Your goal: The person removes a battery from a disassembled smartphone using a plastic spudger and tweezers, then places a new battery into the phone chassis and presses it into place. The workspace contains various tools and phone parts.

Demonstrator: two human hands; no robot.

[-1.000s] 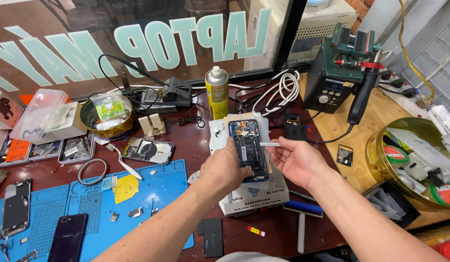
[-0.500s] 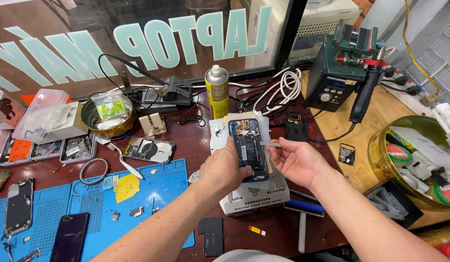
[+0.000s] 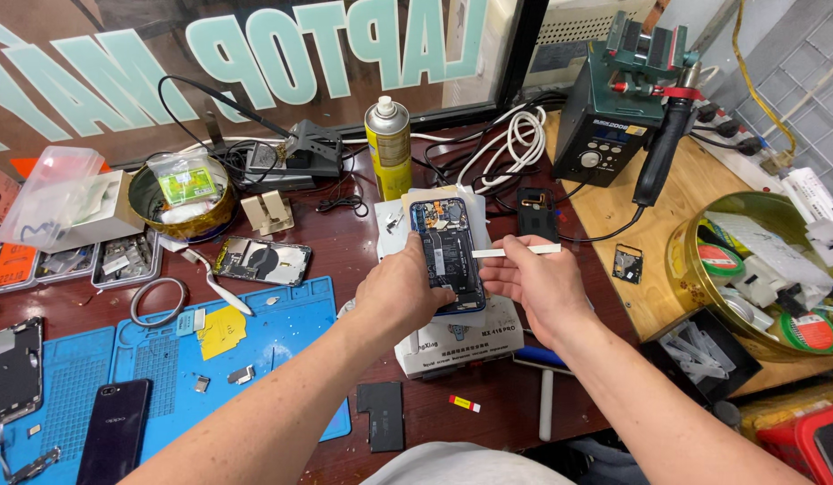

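Opened phone [image 3: 446, 253]: back cover off, dark board and blue internals exposed, lying face-down on a white box [image 3: 461, 337] at the middle of the dark red bench [image 3: 345, 247].

Left hand [image 3: 403, 292]: palm down over the phone's lower left edge, fingers curled together and pressed against its side; the fingertips are hidden under the hand.

Right hand [image 3: 538, 283]: at the phone's right edge, thumb and forefinger pinching one end of a thin white strip [image 3: 515, 251] that runs level to the right; other fingers folded beneath, hard to make out.

Surroundings: yellow spray can [image 3: 389, 144] behind the phone; coiled white cable [image 3: 515, 144]; dark soldering station [image 3: 605, 126] with handpiece on the wooden top; blue work mat [image 3: 282, 332] to the left, carrying small parts; another opened phone [image 3: 261, 260] beside it; round tin [image 3: 758, 278] of tape rolls at right, cut off by the frame.
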